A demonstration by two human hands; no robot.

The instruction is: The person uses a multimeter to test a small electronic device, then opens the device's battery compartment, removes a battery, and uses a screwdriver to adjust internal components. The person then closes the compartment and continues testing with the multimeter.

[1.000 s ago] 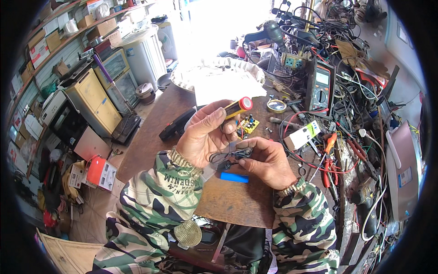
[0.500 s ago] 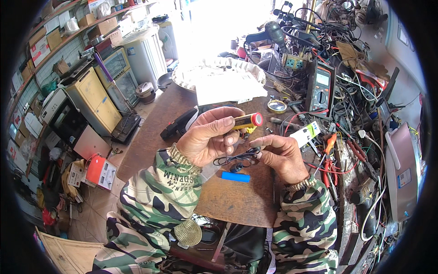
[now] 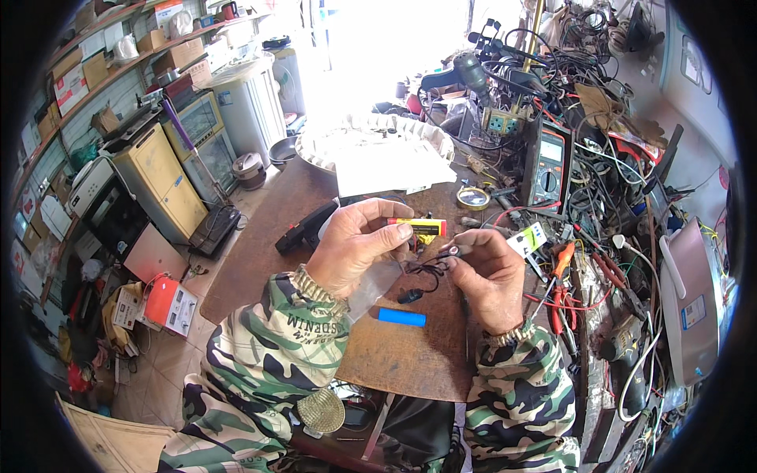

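Landmark: blue battery [image 3: 400, 317], lying flat on the brown bench top [image 3: 410, 359].
Left hand [image 3: 355, 244]: just beyond the blue battery and to its left, raised off the bench; thumb and fingers closed on a yellow and red battery [image 3: 418, 227] held level, red end pointing right.
Right hand [image 3: 489, 272]: beyond and to the right of the blue battery; fingertips pinched on a small part at the end of thin black wires [image 3: 426, 272].
Black wires: hanging between the two hands, above the blue battery, running down to a small black plug [image 3: 410, 296].
Bench beyond: white sheet [image 3: 390, 167], multimeter [image 3: 550, 167], red pliers [image 3: 561, 264] to the right amid tangled cables.
Room: yellow cabinet [image 3: 162, 177] far left of the bench; shelves of boxes behind.
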